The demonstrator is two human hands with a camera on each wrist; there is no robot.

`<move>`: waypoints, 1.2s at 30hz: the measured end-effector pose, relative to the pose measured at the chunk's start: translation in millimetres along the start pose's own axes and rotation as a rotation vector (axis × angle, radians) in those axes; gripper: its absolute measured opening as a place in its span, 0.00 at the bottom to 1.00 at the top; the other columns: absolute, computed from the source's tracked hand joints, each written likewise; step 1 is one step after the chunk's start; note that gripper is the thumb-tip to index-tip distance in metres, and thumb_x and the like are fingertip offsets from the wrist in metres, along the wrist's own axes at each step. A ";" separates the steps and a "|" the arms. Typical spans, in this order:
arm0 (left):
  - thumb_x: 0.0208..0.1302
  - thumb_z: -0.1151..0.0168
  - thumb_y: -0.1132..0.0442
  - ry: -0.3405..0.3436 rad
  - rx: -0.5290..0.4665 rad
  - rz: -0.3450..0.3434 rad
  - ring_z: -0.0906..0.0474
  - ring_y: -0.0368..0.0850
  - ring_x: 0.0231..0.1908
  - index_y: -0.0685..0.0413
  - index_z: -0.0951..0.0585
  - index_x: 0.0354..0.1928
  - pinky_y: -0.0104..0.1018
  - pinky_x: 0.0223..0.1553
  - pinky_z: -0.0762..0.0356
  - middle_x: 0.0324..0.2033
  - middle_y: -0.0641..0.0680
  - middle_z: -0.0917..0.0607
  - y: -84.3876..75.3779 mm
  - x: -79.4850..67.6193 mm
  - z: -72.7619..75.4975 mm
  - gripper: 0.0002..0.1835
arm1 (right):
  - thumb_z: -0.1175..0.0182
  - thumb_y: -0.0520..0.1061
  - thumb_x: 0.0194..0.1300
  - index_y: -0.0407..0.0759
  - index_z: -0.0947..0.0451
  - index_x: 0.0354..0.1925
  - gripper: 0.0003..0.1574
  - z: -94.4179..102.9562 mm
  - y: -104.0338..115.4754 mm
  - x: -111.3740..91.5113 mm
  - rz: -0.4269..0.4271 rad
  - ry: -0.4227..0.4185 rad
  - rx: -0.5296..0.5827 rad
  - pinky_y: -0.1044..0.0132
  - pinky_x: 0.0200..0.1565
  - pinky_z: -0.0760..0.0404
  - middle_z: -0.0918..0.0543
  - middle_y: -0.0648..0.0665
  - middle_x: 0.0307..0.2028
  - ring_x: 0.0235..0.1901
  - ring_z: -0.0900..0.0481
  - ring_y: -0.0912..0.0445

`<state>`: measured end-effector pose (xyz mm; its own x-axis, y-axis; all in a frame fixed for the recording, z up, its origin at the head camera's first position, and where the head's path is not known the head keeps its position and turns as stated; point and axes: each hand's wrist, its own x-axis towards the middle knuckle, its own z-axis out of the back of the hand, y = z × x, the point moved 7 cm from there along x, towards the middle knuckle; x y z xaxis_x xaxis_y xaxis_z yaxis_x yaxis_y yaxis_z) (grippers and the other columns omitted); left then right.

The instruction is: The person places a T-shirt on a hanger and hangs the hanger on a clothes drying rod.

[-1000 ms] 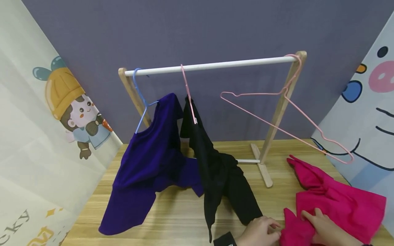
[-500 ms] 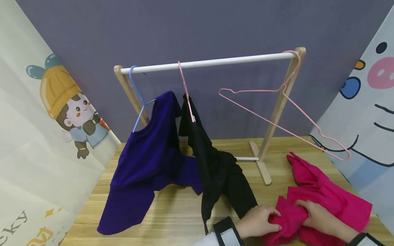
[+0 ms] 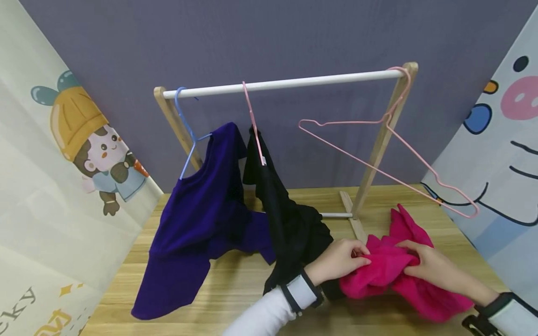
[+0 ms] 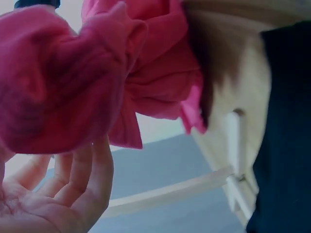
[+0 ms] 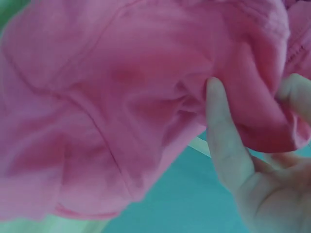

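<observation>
A bright pink shirt (image 3: 384, 268) is bunched up between both hands at the right of the head view, raised off the table at its near part. My left hand (image 3: 339, 259) pinches its left edge between thumb and fingers. On the other side, my right hand (image 3: 430, 265) grips a fold of the same cloth. In the left wrist view, fingers (image 4: 99, 165) go up behind the pink cloth. The right wrist view has the thumb (image 5: 221, 116) pressed on the fabric, with seams running across it. An unused pink hanger (image 3: 388, 119) hangs above at the right.
A wooden rack with a white rail (image 3: 311, 83) stands at the back. From it hang a dark blue T-shirt (image 3: 206, 214) on a blue hanger (image 3: 190, 135) and a black garment (image 3: 281, 214) on a pink hanger (image 3: 254, 122). My left forearm passes close by the black garment.
Both hands have moved up and away from the table's near edge, carrying the pink shirt. It went from lying spread out to being gathered and lifted between them.
</observation>
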<state>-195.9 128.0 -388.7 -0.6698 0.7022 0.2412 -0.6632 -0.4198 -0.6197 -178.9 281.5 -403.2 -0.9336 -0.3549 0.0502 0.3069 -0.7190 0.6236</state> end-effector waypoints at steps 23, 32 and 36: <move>0.56 0.42 0.63 -0.088 -0.136 0.092 0.31 0.32 0.23 0.55 0.21 0.32 0.21 0.26 0.32 0.25 0.47 0.21 -9.9 27.3 76.2 0.04 | 0.43 0.31 0.51 0.24 0.31 0.40 0.16 27.7 30.3 30.7 0.135 -0.005 0.051 0.67 0.24 0.21 0.20 0.37 0.30 0.25 0.26 0.65; 0.54 0.41 0.66 0.009 -0.043 0.094 0.29 0.30 0.26 0.56 0.21 0.30 0.21 0.32 0.32 0.26 0.49 0.18 -3.3 23.0 87.7 0.03 | 0.51 0.25 0.56 0.29 0.28 0.31 0.06 36.7 37.3 38.4 0.203 -0.004 0.203 0.69 0.23 0.20 0.22 0.53 0.25 0.22 0.24 0.59; 0.54 0.41 0.66 0.035 -0.018 0.116 0.29 0.31 0.27 0.57 0.21 0.29 0.22 0.32 0.32 0.25 0.50 0.17 1.4 18.8 93.2 0.02 | 0.50 0.29 0.57 0.29 0.30 0.37 0.07 28.9 50.3 37.1 0.217 0.041 0.201 0.64 0.22 0.20 0.21 0.50 0.26 0.21 0.24 0.58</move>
<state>-240.5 87.1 -315.4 -0.7294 0.6694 0.1409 -0.5754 -0.4890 -0.6556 -203.5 249.4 -347.5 -0.8406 -0.5143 0.1701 0.4518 -0.4923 0.7440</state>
